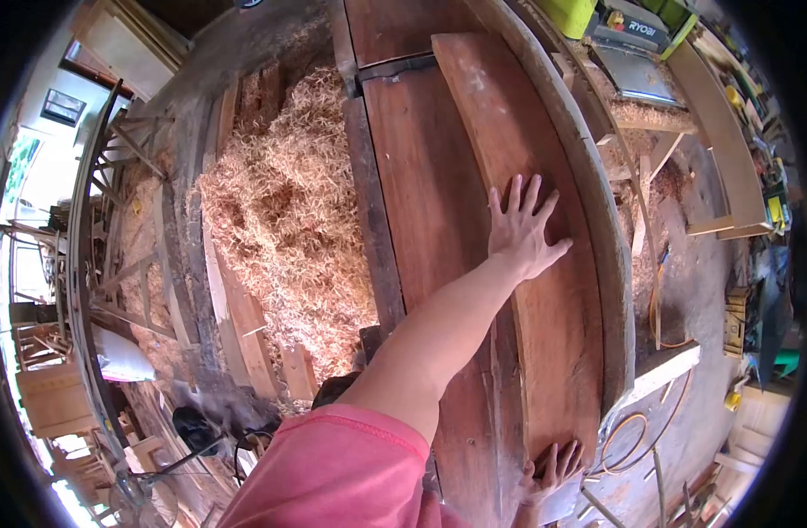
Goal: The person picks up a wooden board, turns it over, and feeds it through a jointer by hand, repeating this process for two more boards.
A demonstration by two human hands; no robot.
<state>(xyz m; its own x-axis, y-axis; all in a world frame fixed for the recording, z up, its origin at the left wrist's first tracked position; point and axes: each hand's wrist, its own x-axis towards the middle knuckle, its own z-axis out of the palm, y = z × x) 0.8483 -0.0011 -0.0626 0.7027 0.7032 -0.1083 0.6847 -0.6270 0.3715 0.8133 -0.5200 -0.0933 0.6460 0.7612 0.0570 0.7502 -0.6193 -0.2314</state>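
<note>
The curved board (500,123) lies on the bench (421,194), its long way pointing away from me. My left hand (520,236) lies flat on its middle, fingers (513,195) wide. My right hand (553,466), also open, touches its near end.

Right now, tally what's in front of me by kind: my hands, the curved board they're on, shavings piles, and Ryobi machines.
Hands: 2, left hand and right hand
Curved board: 1
Shavings pile: 1
Ryobi machine: 1
Total: 5
</note>
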